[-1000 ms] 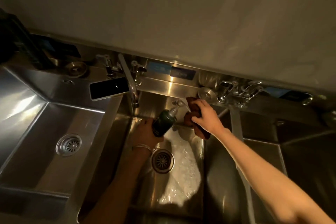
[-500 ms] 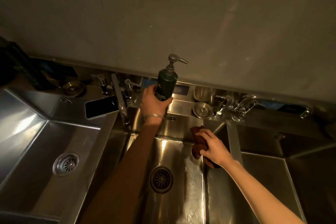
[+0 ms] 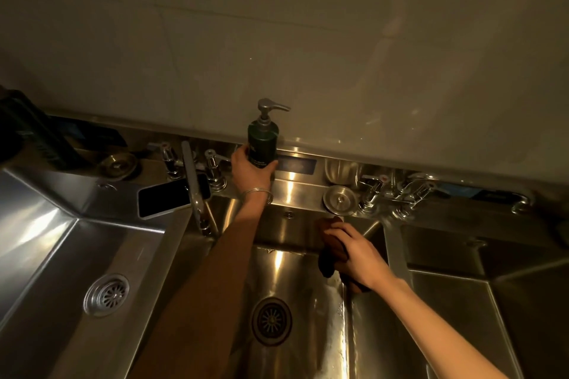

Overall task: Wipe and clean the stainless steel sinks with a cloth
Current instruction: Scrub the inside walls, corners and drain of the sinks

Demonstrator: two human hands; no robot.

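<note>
Head camera is looking down as the right hand (image 3: 357,255) is gripping a crumpled brown cloth (image 3: 330,260). Its fingers are curling over the cloth and pressing it into the back right corner of the middle stainless steel sink (image 3: 286,268). The brown cloth is lying bunched, its long axis running along the right wall from the sink's back wall toward the near edge, with the far end pointing up at the back ledge.

The left hand (image 3: 251,169) is wrapping round the lower body of a dark green pump bottle (image 3: 263,141). The bottle is standing upright at the back ledge against the wall, grey nozzle pointing right; whether its base is touching the ledge I cannot tell.

A black phone (image 3: 166,198) is lying on the ledge between the left sink (image 3: 92,243) and the middle one, under the steel faucet spout (image 3: 191,175). A round steel plug (image 3: 340,198) is sitting on the back ledge just beyond the cloth.
</note>
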